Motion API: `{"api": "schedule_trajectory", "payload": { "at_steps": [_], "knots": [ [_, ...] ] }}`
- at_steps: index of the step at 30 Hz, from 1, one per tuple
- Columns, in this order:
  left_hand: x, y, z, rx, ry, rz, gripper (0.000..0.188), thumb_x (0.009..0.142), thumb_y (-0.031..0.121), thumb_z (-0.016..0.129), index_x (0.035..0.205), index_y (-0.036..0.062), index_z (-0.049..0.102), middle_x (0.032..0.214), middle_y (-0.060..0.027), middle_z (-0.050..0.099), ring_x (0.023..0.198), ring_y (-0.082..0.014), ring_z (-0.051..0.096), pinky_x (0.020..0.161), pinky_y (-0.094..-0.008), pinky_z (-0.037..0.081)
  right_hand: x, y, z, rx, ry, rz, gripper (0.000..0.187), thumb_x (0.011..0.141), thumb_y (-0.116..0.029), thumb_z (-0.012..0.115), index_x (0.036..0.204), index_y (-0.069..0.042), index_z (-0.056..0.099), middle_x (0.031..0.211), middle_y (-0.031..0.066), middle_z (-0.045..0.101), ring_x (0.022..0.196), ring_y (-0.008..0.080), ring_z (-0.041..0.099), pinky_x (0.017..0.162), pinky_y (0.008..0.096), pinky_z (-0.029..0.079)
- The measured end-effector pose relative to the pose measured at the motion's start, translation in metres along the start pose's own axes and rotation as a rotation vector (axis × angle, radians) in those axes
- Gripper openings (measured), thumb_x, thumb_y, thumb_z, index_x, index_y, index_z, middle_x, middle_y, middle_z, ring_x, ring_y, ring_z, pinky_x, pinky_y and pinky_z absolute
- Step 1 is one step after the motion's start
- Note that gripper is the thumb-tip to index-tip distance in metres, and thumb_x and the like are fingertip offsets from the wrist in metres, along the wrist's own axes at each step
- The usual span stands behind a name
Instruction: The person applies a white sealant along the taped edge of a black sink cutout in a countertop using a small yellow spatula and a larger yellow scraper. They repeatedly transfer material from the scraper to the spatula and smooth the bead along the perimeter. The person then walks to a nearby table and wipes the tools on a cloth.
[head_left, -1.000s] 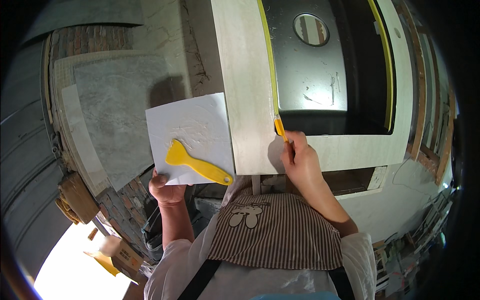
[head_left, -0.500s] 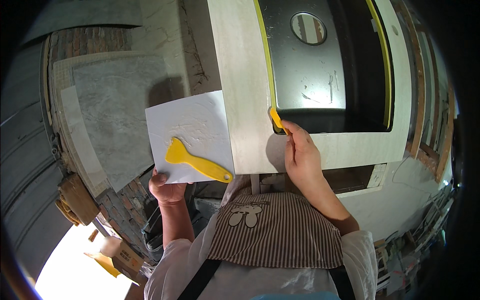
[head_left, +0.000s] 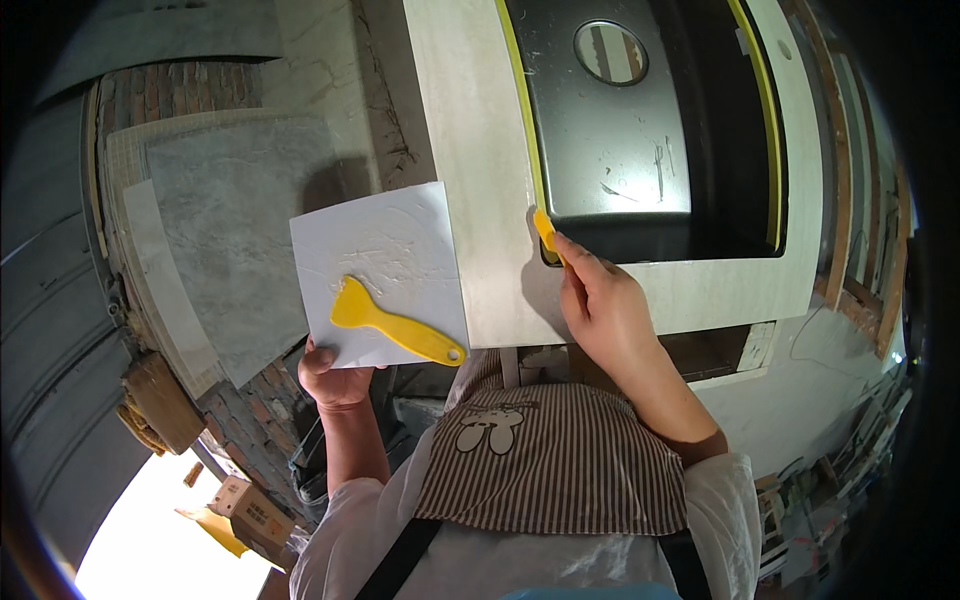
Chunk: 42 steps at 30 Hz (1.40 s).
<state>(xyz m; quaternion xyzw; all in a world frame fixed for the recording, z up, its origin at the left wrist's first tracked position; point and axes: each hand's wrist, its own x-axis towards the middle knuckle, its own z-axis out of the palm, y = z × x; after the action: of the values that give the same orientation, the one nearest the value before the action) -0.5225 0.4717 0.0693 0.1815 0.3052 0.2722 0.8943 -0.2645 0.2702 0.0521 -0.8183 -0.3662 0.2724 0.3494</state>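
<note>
My left hand (head_left: 338,377) grips a white board (head_left: 400,225) by its near edge, thumb on top. Smears of pale paste mark the board, and a yellow plastic scraper (head_left: 390,325) lies loose across it. In my right hand (head_left: 605,305) is a small yellow spreader (head_left: 545,228), its handle pinched between thumb and fingers. Its tip touches the near left edge of the dark sink (head_left: 610,150), where yellow tape (head_left: 522,95) runs along the rim. The sink is set in a pale countertop (head_left: 475,150). My fingers partly hide the spreader's handle.
Left of the countertop, grey slabs (head_left: 240,200) lean against a brick wall (head_left: 180,85). Wooden bars (head_left: 870,200) stand at the far right. A cardboard box (head_left: 250,512) sits at the lower left, and assorted clutter (head_left: 830,510) fills the lower right.
My right hand has shifted slightly left and up along the sink's edge with the spreader. The view has moved a little; the board and the scraper on it stay put.
</note>
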Motion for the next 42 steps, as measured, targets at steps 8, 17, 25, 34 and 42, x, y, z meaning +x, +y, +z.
{"api": "schedule_trajectory", "payload": {
  "at_steps": [8,17,25,34,42],
  "knots": [
    [-0.001,-0.002,0.004,-0.009,-0.009,0.013,0.065,0.068,0.010,0.056,0.130,-0.0099,0.045,0.119,-0.0259,0.056,0.094,-0.0453,0.063,0.063,-0.0535,0.058,-0.015,0.005,0.010,-0.093,-0.073,-0.019,0.039,0.085,-0.009,0.059,0.123,-0.002,0.057,0.081,0.0170,0.066,0.065,0.0311,0.064,0.059,0.0386,0.053],
    [-0.002,-0.001,0.003,0.007,-0.011,0.013,0.065,0.068,0.010,0.055,0.129,-0.0099,0.045,0.118,-0.0262,0.056,0.092,-0.0448,0.064,0.063,-0.0529,0.059,0.028,0.000,-0.003,-0.041,-0.004,-0.029,0.038,0.084,-0.009,0.059,0.121,0.000,0.058,0.071,0.0172,0.063,0.062,0.0302,0.063,0.057,0.0403,0.051],
    [-0.002,0.002,-0.008,-0.015,-0.082,0.006,0.071,0.069,0.009,0.056,0.136,-0.0071,0.037,0.127,-0.0266,0.051,0.105,-0.0462,0.059,0.070,-0.0556,0.060,0.000,0.007,0.014,-0.087,-0.057,0.006,0.039,0.084,-0.011,0.060,0.122,-0.002,0.058,0.073,0.0153,0.064,0.062,0.0305,0.063,0.057,0.0402,0.052],
    [-0.002,0.002,-0.010,-0.024,-0.117,-0.006,0.074,0.069,0.010,0.056,0.138,-0.0065,0.035,0.130,-0.0269,0.049,0.108,-0.0469,0.057,0.072,-0.0563,0.059,0.008,-0.008,-0.017,-0.078,-0.092,-0.041,0.040,0.084,-0.010,0.059,0.122,-0.001,0.056,0.067,0.0154,0.062,0.058,0.0308,0.062,0.056,0.0404,0.051],
    [0.000,0.003,-0.003,-0.032,-0.069,0.017,0.072,0.068,0.008,0.057,0.136,-0.0063,0.037,0.128,-0.0258,0.050,0.108,-0.0458,0.058,0.075,-0.0579,0.058,0.053,-0.003,0.004,-0.157,-0.073,0.076,0.042,0.085,-0.009,0.058,0.127,-0.005,0.055,0.071,0.0164,0.063,0.061,0.0303,0.063,0.058,0.0382,0.051]
  ]
}}
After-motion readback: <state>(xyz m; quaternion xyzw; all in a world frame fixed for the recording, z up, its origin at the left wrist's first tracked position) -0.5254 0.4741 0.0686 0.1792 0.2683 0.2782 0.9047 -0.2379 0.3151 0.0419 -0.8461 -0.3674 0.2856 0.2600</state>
